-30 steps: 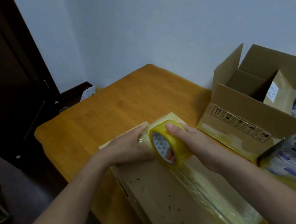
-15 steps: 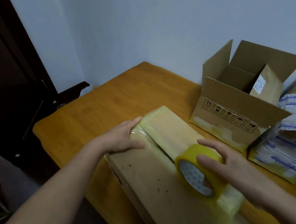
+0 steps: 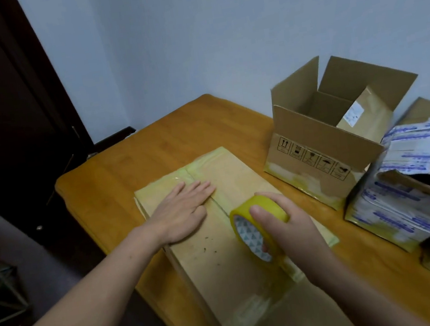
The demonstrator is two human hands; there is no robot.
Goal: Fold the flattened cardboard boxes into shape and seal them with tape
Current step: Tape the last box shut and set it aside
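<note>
**Running tape down the centre seam of the box**

The right hand [image 3: 287, 224] is closed around a yellow roll of packing tape [image 3: 256, 226], thumb over the outer rim and fingers wrapped through and behind the core, with the roll standing on edge on top of the cardboard box [image 3: 215, 249]. The left hand [image 3: 185, 212] lies open and flat, palm down, holding nothing; its fingertips reach the centre seam [image 3: 215, 199] where the two flaps meet, farther along the box than the roll.

The box lies lengthwise on the wooden table [image 3: 150, 150], its near end reaching toward the camera. A glossy yellowish strip already covers the seam around the flat hand.

To do this step well, it seems best to keep the roll low and pull it straight along the seam, so that the tape lands centred across both flaps. The flat hand should press the flaps level and smooth the laid strip down, since slack would probably let it wrinkle or lift.

To the right stand an open cardboard box [image 3: 325, 143] with handling symbols on its side, and printed cartons [image 3: 399, 208] beside it.
</note>
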